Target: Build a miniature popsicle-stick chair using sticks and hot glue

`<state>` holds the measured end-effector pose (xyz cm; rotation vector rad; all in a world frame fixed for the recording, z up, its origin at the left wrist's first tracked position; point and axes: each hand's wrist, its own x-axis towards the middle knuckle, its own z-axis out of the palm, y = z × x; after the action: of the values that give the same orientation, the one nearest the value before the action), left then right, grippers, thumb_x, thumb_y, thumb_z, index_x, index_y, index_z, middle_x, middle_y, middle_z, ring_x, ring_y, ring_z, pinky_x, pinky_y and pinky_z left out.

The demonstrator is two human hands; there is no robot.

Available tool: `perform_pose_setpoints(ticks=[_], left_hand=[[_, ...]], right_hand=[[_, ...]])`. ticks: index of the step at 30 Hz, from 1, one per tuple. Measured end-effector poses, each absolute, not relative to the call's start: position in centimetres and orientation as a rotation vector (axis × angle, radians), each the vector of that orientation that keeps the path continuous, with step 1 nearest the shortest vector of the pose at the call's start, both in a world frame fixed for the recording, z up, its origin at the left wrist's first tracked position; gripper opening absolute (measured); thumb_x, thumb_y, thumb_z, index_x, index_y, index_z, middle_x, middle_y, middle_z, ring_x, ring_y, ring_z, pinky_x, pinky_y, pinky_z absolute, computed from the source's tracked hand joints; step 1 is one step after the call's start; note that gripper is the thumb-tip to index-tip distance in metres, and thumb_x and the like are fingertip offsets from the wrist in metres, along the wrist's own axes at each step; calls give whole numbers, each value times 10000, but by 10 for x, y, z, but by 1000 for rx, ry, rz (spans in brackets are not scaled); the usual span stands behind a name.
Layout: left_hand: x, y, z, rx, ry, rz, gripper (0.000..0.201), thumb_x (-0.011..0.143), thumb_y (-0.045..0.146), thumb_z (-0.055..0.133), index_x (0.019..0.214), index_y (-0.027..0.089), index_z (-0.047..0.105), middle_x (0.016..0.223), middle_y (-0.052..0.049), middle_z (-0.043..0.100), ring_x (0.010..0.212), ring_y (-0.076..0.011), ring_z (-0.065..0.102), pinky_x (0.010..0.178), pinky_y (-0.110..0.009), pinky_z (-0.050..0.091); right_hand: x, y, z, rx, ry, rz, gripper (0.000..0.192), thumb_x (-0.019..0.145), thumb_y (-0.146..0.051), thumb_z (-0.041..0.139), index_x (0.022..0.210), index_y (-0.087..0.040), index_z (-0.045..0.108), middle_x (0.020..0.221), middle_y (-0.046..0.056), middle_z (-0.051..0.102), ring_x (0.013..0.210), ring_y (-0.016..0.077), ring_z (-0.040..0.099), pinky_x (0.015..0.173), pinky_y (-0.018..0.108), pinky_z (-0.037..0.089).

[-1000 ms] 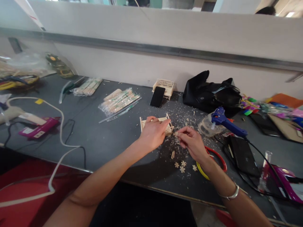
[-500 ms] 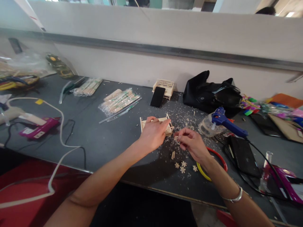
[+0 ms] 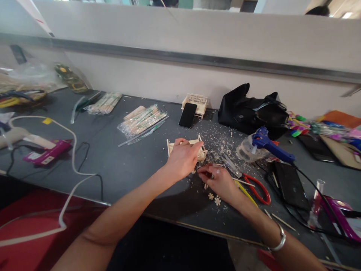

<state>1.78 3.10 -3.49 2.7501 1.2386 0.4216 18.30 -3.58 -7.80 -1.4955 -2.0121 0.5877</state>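
Observation:
My left hand (image 3: 182, 160) grips a small model frame of pale wooden sticks (image 3: 200, 149) that stands on the dark table (image 3: 126, 169). My right hand (image 3: 219, 181) lies low on the table just right of it. Its fingertips are pinched together on a small wooden piece (image 3: 207, 172) among the wood shavings. Two or three flat wooden flower shapes (image 3: 214, 198) lie right below that hand. Scissors with red and yellow handles (image 3: 255, 187) lie beside the right wrist, blades pointing toward the model.
A blue glue gun (image 3: 267, 145) rests on a clear tape roll, its cord crossing a dark tablet (image 3: 290, 186). A black bag (image 3: 254, 113), a phone (image 3: 187, 114) and a second stick model (image 3: 195, 101) stand behind. Stick packs (image 3: 141, 120), a pink glue gun (image 3: 46, 155) and a white cable (image 3: 70, 150) lie left.
My right hand has dropped from mid-air down onto the table and moved left, uncovering the scissors. My left hand has stayed on the model.

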Motion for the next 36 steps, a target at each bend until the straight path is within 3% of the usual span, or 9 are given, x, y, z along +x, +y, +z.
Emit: perform_pose_setpoints(ticks=[5,11,16,22,29,36], left_hand=[[18,32,-36,2742,1246,420,488,848,75,493,1330,136,535,922,-95,759,951,-260,666,984,-435,364],[20,30,-32,2732,1275,377,508,835,72,500,1338,131,535,916,-94,757,948,-252,664,988,-419,358],[20,30,-32,2728,1273,369,495,846,81,509,1339,118,536,950,-107,758,966,-258,667,995,-422,360],[19,31,-35,2758,1263,415,494,841,66,509,1330,130,537,932,-98,763,951,-252,673,995,-425,364],[20,30,-35,2748,1266,414,518,810,60,539,1320,148,541,953,-88,765,958,-251,680,985,-424,372],[20,31,-35,2735,1265,408,504,823,63,532,1320,147,540,961,-95,765,969,-259,680,988,-431,368]], right_hand=[[168,-31,-87,-1630,-2241,287,144,866,-218,613,940,-239,735,929,68,753,816,206,699,678,271,499],[160,-26,-88,-1676,-2255,207,64,837,-217,650,809,-223,707,862,80,742,764,207,686,621,258,454],[158,-29,-90,-1681,-2222,141,111,807,-163,622,737,-218,688,777,69,728,703,204,681,588,260,441],[168,-36,-87,-1613,-2085,36,172,882,-207,530,911,-193,699,833,87,738,734,202,681,669,286,493],[176,-26,-87,-1308,-1872,-296,99,877,-147,550,910,-183,636,729,38,695,643,165,641,614,274,498],[175,-19,-81,-1234,-1885,-545,93,892,-128,574,940,-185,628,742,44,713,679,172,650,642,278,501]])
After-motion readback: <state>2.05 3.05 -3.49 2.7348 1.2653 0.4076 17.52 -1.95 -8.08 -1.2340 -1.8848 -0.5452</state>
